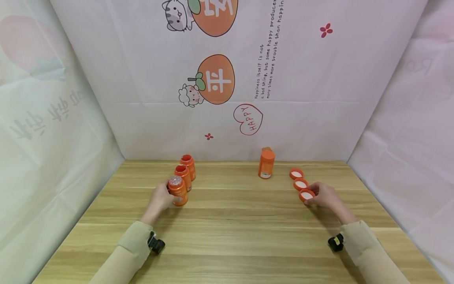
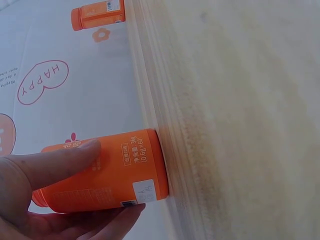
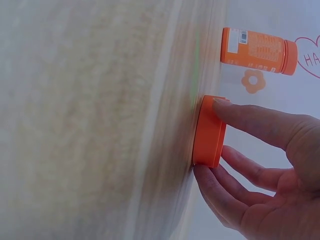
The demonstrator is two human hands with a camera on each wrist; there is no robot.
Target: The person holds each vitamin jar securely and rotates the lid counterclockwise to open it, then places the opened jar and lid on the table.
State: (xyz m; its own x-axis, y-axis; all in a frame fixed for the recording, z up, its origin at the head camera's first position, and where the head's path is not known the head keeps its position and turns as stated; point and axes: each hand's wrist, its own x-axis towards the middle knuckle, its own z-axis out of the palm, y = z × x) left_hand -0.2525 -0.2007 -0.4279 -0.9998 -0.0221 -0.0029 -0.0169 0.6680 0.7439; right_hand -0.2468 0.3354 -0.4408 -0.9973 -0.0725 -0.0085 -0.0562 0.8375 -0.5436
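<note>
My left hand [image 1: 161, 198] grips an orange bottle [image 2: 115, 170] at the left of the table, thumb on one side and fingers curled round the other. This bottle stands upright without a lid, a printed silvery seal across its mouth in the head view. Behind it in a slanting row are two more lidless orange bottles, a middle one [image 1: 188, 182] and a far one [image 1: 192, 169], both with open mouths. On the right, my right hand [image 1: 325, 196] pinches the nearest orange lid [image 3: 209, 132] between thumb and fingers. That lid lies with its white inside facing up.
Two more upturned orange lids, a middle one [image 1: 300, 184] and a far one [image 1: 296, 173], lie beyond the pinched lid. A capped orange bottle [image 1: 266, 165] stands near the back of the wooden table [image 1: 234, 244]. White printed sheets [image 1: 294, 130] hang behind and at both sides.
</note>
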